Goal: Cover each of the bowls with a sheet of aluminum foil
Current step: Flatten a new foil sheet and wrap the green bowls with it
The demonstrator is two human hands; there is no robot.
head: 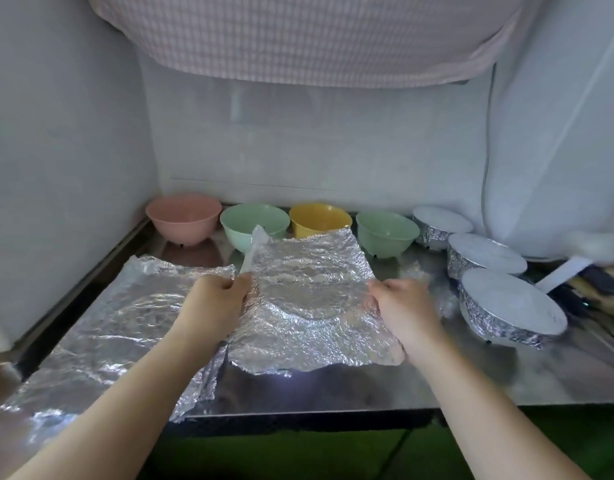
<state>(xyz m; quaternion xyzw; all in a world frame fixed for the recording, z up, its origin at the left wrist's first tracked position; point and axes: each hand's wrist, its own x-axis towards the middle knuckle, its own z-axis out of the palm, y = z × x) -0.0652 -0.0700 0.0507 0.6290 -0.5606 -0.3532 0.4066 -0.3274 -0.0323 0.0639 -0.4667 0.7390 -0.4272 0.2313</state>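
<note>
A crinkled foil sheet (312,282) is draped over a bowl in the middle of the steel counter; the round rim shows through it and the bowl itself is hidden. My left hand (215,303) pinches the sheet's left edge, which stands up in a fold. My right hand (402,306) grips the right edge. Along the back wall stand uncovered bowls: pink (183,216), green (253,223), yellow (319,218) and green (386,233). Three foil-covered bowls (509,306) sit in a row at the right.
More foil sheets (101,327) lie flat on the left of the counter (333,389), hanging past its front edge. Dark-handled utensils (589,285) lie at the far right. A checked cloth (316,36) hangs overhead. Walls close in the left and back.
</note>
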